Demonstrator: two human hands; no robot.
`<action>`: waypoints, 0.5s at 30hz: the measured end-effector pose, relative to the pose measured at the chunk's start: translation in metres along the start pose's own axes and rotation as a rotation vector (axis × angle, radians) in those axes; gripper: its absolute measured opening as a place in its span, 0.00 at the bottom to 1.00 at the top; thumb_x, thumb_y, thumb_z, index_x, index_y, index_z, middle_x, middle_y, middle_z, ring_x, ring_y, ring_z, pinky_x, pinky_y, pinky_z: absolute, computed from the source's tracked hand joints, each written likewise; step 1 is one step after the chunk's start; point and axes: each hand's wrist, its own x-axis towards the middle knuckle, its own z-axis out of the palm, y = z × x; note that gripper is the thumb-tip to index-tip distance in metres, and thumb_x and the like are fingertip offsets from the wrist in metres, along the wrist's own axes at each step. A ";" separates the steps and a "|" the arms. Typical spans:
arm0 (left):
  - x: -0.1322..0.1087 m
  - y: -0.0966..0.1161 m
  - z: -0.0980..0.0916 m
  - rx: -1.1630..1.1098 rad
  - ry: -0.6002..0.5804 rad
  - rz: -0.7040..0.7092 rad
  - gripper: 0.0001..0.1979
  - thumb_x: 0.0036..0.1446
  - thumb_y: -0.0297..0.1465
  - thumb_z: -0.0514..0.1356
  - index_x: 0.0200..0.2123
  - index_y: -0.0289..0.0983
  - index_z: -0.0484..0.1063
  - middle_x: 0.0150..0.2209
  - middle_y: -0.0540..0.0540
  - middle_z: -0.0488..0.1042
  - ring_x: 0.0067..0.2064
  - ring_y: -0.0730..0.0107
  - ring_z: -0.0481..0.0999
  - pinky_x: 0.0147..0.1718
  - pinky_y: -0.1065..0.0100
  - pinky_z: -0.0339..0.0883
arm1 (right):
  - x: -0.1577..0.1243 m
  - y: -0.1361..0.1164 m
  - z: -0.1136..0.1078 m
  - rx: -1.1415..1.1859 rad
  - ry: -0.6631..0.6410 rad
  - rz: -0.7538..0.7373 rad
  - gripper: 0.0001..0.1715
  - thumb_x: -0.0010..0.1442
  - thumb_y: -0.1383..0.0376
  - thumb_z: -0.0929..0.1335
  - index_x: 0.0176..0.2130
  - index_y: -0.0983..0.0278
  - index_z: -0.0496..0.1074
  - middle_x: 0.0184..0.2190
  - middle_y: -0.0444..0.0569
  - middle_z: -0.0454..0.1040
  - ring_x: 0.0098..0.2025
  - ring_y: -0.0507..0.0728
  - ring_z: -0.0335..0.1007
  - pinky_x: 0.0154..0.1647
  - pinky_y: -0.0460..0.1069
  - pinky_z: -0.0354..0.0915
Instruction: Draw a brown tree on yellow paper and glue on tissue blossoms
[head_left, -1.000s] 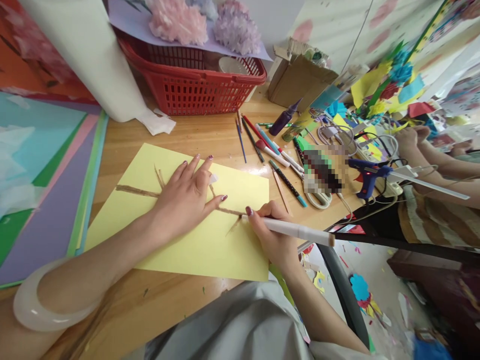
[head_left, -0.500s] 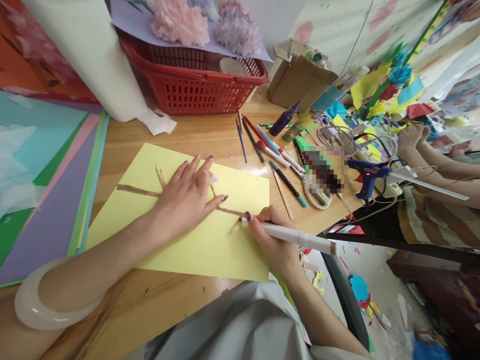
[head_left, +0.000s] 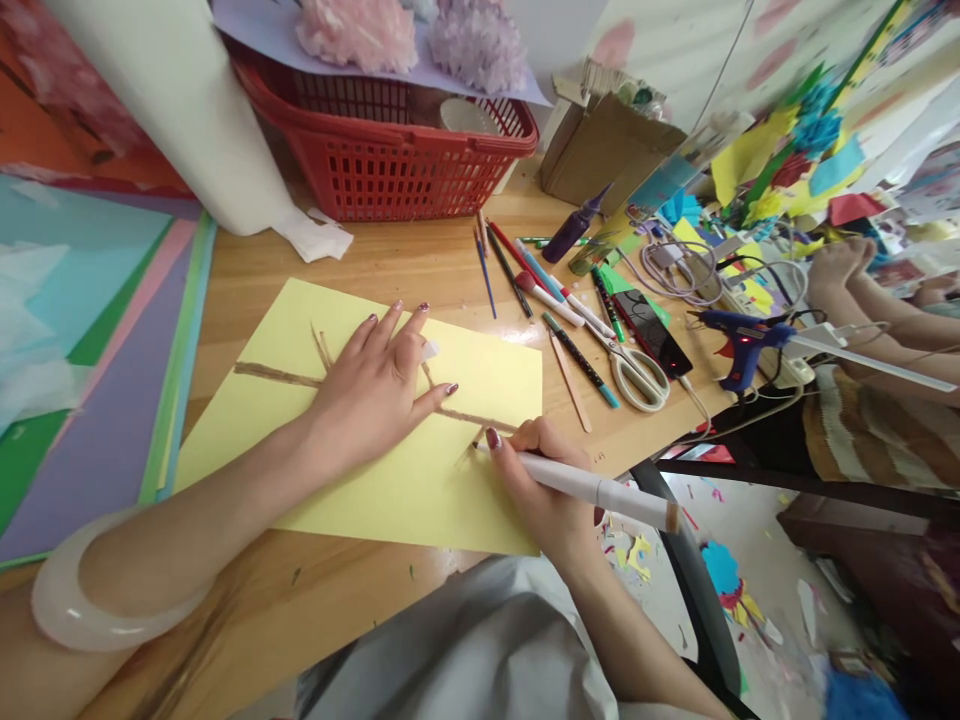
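White marker (head_left: 592, 484) tip slid along drawn twig (head_left: 465, 457) toward near edge of yellow paper (head_left: 412, 490) | right hand (head_left: 551, 512) clamped on marker | left hand (head_left: 371, 385) on paper, fingers apart

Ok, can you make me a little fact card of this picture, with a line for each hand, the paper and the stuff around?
Left hand: the left hand lies on the yellow paper; a small white thing is by a bent finger, maybe held, can't tell
Right hand: the right hand grips a white marker, tip down at the paper
Drawing: brown lines, partly hidden by the left hand
Nearby: scissors, phone, purple bottle
Behind the paper: red basket
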 end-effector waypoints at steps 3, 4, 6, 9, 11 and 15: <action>0.000 -0.001 0.001 0.000 0.021 0.009 0.36 0.64 0.42 0.51 0.66 0.26 0.44 0.68 0.31 0.53 0.70 0.48 0.47 0.65 0.49 0.45 | -0.007 -0.002 0.002 -0.019 -0.079 -0.030 0.18 0.59 0.65 0.69 0.22 0.62 0.61 0.17 0.37 0.60 0.19 0.47 0.54 0.20 0.43 0.51; 0.001 -0.001 0.002 0.001 0.023 0.010 0.36 0.64 0.42 0.51 0.66 0.26 0.44 0.68 0.31 0.53 0.70 0.48 0.47 0.65 0.49 0.45 | -0.010 -0.004 0.004 -0.015 -0.131 -0.044 0.17 0.59 0.65 0.69 0.22 0.63 0.61 0.17 0.37 0.60 0.20 0.47 0.54 0.20 0.43 0.52; 0.001 -0.001 0.002 0.004 0.016 0.009 0.37 0.64 0.42 0.51 0.66 0.25 0.44 0.68 0.31 0.52 0.70 0.48 0.46 0.65 0.49 0.45 | -0.016 -0.008 0.005 0.017 -0.235 -0.048 0.16 0.60 0.65 0.69 0.23 0.63 0.63 0.18 0.38 0.62 0.20 0.47 0.56 0.21 0.43 0.53; 0.001 -0.001 0.002 0.007 0.002 -0.001 0.37 0.64 0.42 0.51 0.66 0.24 0.44 0.68 0.30 0.53 0.70 0.49 0.46 0.66 0.50 0.44 | -0.015 -0.009 0.005 0.074 -0.139 0.000 0.17 0.60 0.63 0.69 0.22 0.62 0.62 0.17 0.38 0.63 0.20 0.47 0.56 0.20 0.43 0.53; 0.000 -0.001 0.001 0.010 0.001 -0.002 0.37 0.64 0.42 0.51 0.66 0.24 0.44 0.68 0.31 0.53 0.70 0.49 0.46 0.66 0.50 0.44 | -0.010 -0.007 0.004 0.061 -0.009 0.031 0.18 0.59 0.62 0.69 0.22 0.62 0.62 0.17 0.38 0.63 0.19 0.47 0.56 0.19 0.43 0.53; 0.000 -0.001 0.001 0.010 0.008 0.009 0.37 0.64 0.42 0.51 0.67 0.25 0.43 0.68 0.31 0.52 0.70 0.48 0.46 0.66 0.50 0.44 | -0.007 -0.006 0.003 -0.017 -0.061 0.002 0.17 0.60 0.63 0.69 0.22 0.62 0.63 0.16 0.38 0.63 0.19 0.47 0.55 0.19 0.43 0.52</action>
